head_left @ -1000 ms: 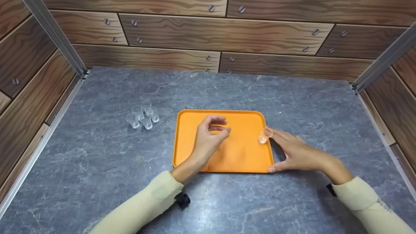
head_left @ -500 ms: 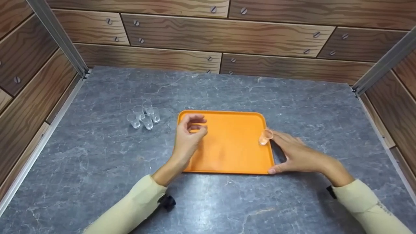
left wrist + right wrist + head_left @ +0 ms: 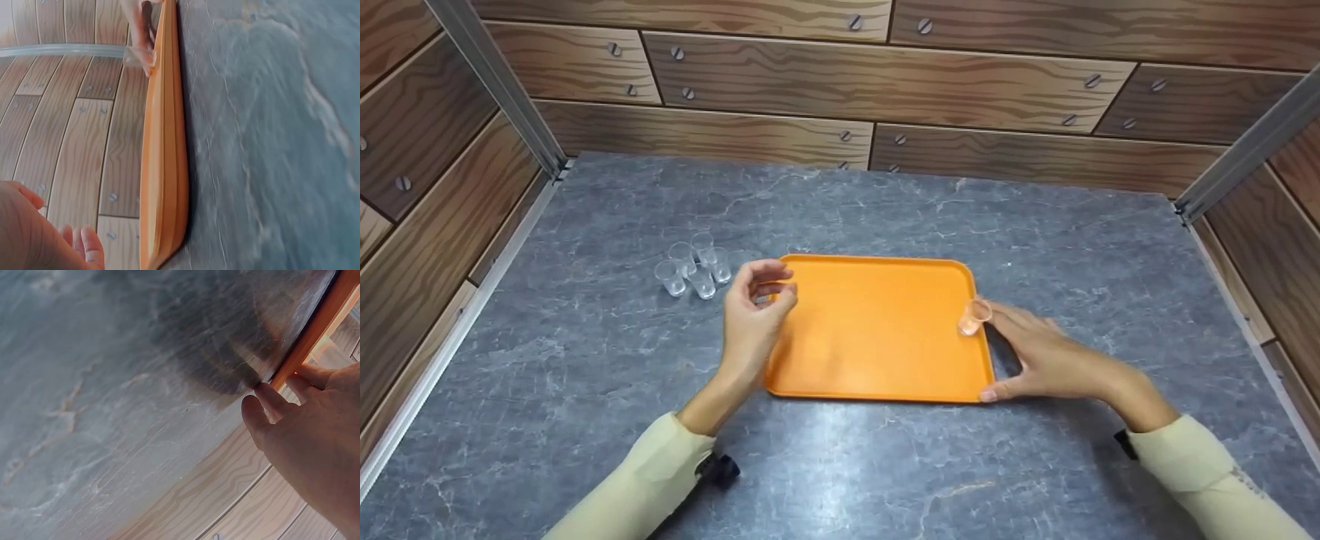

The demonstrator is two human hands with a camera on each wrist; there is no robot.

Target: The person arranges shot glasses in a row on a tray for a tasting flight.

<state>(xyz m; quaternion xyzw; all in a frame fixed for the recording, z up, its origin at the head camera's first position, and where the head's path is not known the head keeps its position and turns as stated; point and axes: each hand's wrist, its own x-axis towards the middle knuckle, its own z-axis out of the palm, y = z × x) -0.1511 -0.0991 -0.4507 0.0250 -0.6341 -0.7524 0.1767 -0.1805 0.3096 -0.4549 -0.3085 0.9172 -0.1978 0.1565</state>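
An orange tray lies on the grey marbled table. One small clear shot glass stands on it at the right edge. My right hand is spread along that edge, thumb at the near right corner and fingertips at the rim by the glass. In the right wrist view its fingers touch the tray's side. My left hand hovers over the tray's left edge, fingers loosely curved, a gap between them and the thumb, holding nothing. Left of it, several clear shot glasses stand close together.
Wood-patterned panels enclose the table at the back and both sides. Metal posts rise at the back corners. A black wrist camera sits at the left sleeve.
My left hand has moved left across the tray, from above its middle to its left edge, its fingers still loosely curved. My right hand, the tray and the glasses have stayed in place.
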